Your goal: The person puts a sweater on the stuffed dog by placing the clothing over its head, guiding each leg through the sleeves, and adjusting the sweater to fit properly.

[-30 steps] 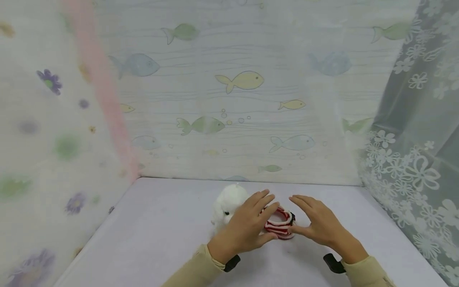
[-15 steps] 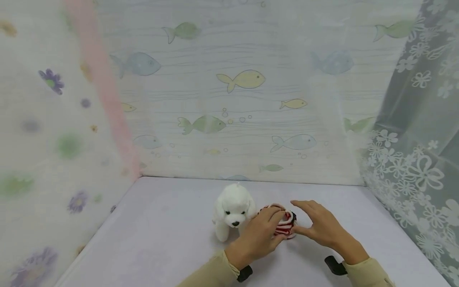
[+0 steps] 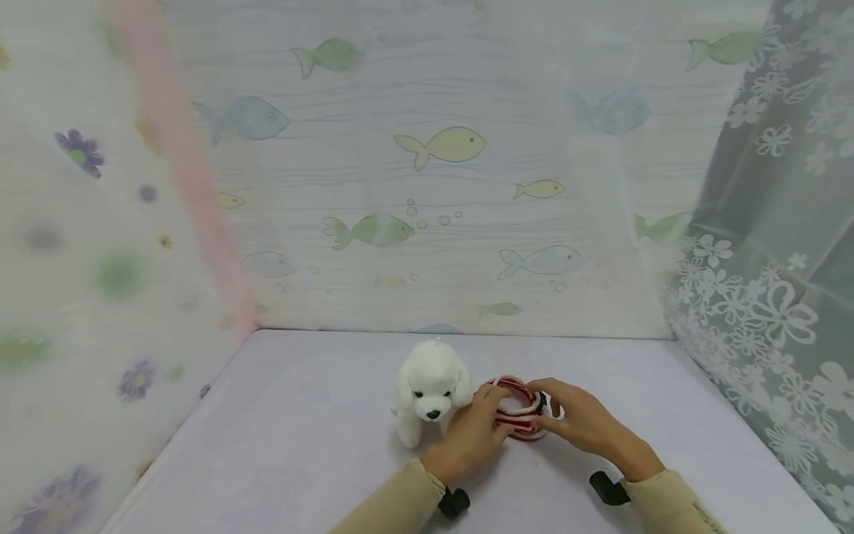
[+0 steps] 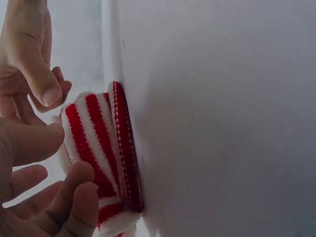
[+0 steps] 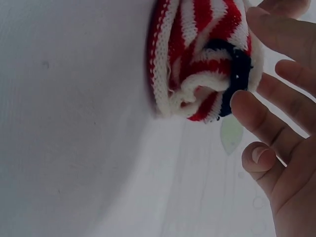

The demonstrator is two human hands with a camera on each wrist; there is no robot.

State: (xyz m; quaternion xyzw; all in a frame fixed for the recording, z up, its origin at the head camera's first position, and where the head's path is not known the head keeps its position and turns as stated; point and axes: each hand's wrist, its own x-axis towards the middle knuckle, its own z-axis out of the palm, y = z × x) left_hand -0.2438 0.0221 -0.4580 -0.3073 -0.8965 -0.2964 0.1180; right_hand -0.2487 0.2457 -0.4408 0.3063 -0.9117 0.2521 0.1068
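A small red-and-white striped knitted garment (image 3: 523,426) with a navy band stands on the table like a ring, its round opening facing up. At its left side is my left hand (image 3: 470,437). In the left wrist view the bent fingers (image 4: 81,197) and thumb overlap the garment without a plain pinch. My right hand (image 3: 590,423) curves loosely about the right end, thumb and fingers apart. A fingertip of it lies at the navy band (image 5: 237,79) in the right wrist view; how firmly it touches cannot be seen. A white plush dog (image 3: 432,393) stands left of the garment.
Everything stands on a table covered with a white cloth (image 3: 320,415). A fish-patterned curtain (image 3: 373,178) hangs behind it, with a flowered curtain (image 3: 87,297) at the left and a grey lace one (image 3: 767,297) at the right. Black wrist devices (image 3: 608,489) sit below the hands.
My left hand has moved right and down from before the dog to the garment's left side, uncovering the dog's face. My right hand's thumb and fingers have drawn in closer to the garment's right end.
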